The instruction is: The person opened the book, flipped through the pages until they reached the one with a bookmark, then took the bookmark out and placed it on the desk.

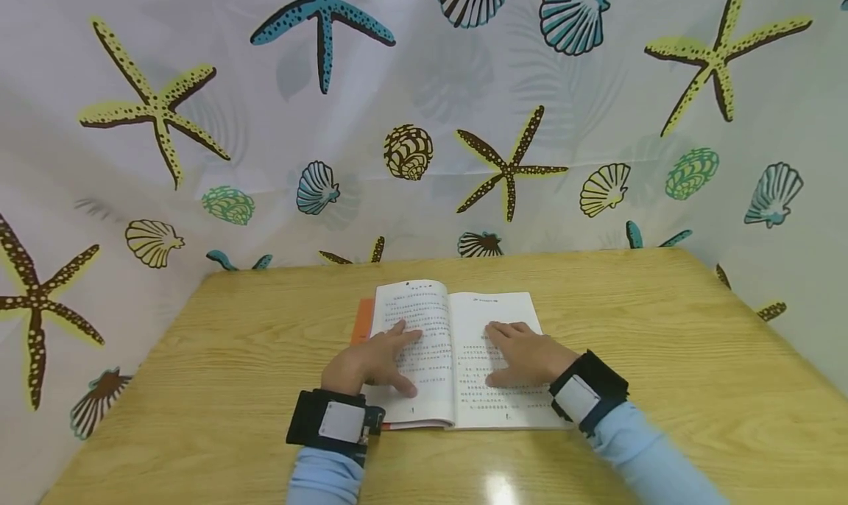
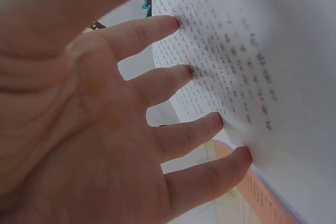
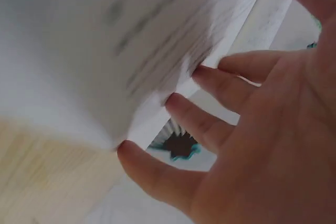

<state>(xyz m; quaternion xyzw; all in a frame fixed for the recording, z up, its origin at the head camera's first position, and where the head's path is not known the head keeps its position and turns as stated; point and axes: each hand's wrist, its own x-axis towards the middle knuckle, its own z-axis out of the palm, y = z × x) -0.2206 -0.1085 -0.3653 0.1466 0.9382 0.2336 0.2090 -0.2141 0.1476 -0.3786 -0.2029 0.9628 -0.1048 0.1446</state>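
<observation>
An open book (image 1: 477, 409) with printed text lies on the wooden table, its spine fold running away from me. My left hand (image 1: 371, 361) rests on the left page, fingers spread; in the left wrist view its fingertips (image 2: 239, 156) touch the paper. On the right page lies my right hand (image 1: 533, 354), thumb out to the side. The right wrist view shows its fingertips (image 3: 128, 148) against the right page (image 3: 152, 40). An orange flap (image 1: 362, 321) sticks out past the book's left edge.
The wooden table (image 1: 232, 358) extends around the book on every side. Behind it hangs a white cloth (image 1: 371, 225) printed with starfish and shells. Black straps with light plates (image 1: 341, 420) circle both wrists, above light blue sleeves (image 1: 652, 453).
</observation>
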